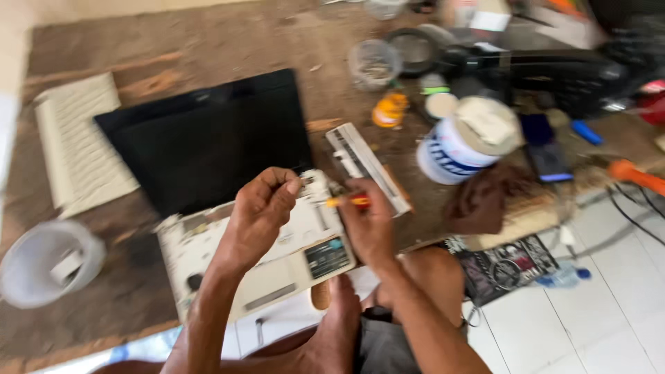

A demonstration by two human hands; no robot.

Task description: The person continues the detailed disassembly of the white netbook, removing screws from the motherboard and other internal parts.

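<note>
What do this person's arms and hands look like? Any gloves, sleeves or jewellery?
Both arms are bare up to the picture's edge, with no sleeves in view. The left hand and right hand wear no gloves, and no watch, ring or bracelet shows, though the picture is blurred. Dark grey shorts show at the lap.

matt white plastic laptop base [263, 256] w/ glossy black screen [208, 138]; rough worn wood floor [208, 48]; smooth white tiles [609, 312].

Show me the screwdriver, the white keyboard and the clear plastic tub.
Screwdriver [350, 201], head view, on its yellow-red handle.
White keyboard [83, 145], head view, on its key area.
Clear plastic tub [31, 266], head view, on its side wall.
</note>
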